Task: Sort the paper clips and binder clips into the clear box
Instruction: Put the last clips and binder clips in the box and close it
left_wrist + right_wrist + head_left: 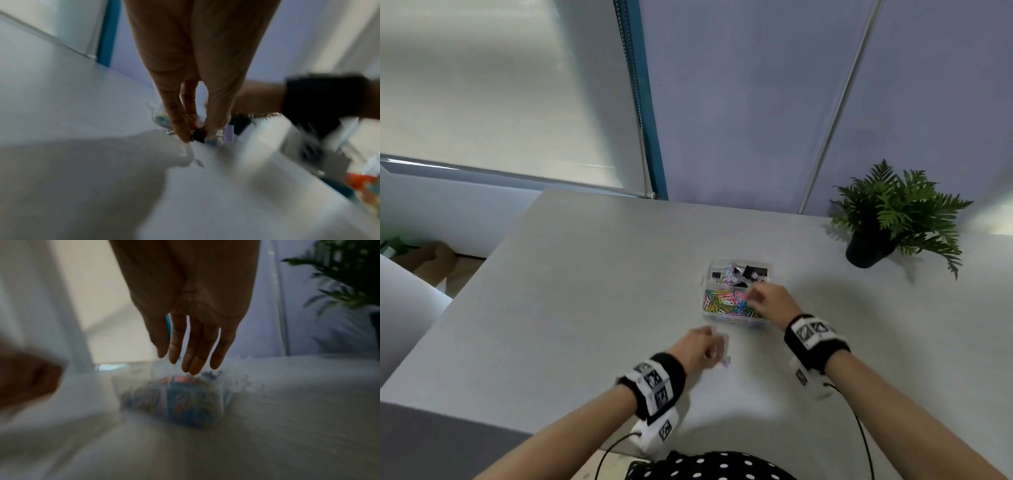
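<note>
The clear box [708,274] stands mid-table; black and lilac binder clips [751,271] fill its far compartment and coloured paper clips [722,303] its near one. My right hand [753,294] hovers over the near compartment's right side. In the right wrist view its fingers [191,365] hang straight and empty just above the blurred paper clips [185,399]. My left hand [717,353] is low over the table in front of the box. There its thumb and fingertips [197,138] pinch a small black binder clip [199,135]. A lilac clip [229,133] [726,360] lies just beside them.
A potted fern [893,219] stands at the table's back right. The pale table [585,308] ends at the left, with the floor and a cardboard box [431,260] below. A blind and a wall panel rise behind the table.
</note>
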A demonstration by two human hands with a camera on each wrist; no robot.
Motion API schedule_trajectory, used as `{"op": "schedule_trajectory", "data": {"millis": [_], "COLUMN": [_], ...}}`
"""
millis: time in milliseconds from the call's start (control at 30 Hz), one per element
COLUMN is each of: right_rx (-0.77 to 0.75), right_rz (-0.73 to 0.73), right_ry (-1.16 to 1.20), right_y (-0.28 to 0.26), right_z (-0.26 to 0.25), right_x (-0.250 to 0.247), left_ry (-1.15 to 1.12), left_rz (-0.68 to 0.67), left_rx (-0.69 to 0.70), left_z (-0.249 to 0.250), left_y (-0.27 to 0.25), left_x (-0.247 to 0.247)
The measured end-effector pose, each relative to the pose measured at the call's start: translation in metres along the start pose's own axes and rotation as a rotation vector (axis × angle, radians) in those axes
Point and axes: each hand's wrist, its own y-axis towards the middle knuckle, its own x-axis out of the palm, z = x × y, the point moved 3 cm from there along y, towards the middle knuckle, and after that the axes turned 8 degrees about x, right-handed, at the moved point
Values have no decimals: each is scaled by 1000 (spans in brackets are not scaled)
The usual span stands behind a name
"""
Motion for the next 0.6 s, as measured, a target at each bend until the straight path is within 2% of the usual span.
{"op": "schedule_trajectory", "data": {"millis": [67,200,267,367,500,600], "right_rx": [-67,-128,-168,-155,-155,-213], "right_rz": [-80,-47,-12,-23,-26,-44], "right_ry": [-244,-248,-263,-315,-304,-293], "right_y": [-16,-35,-45,-61,-78,-92], "right_z": [10,15,11,10,17,19], "right_x": [20,37,39,44,52,55], "left_ry": [5,33,50,83,96,12], "left_rz": [119,242,234,148,16,94], "left_rx": [12,-42,-42,-45,-97,-113], "left_z": [-2,-8,-4,1,-5,-17], "left_y": [13,57,80,105,109,88], "left_x": [-31,-70,-76,-69,-47,-40]}}
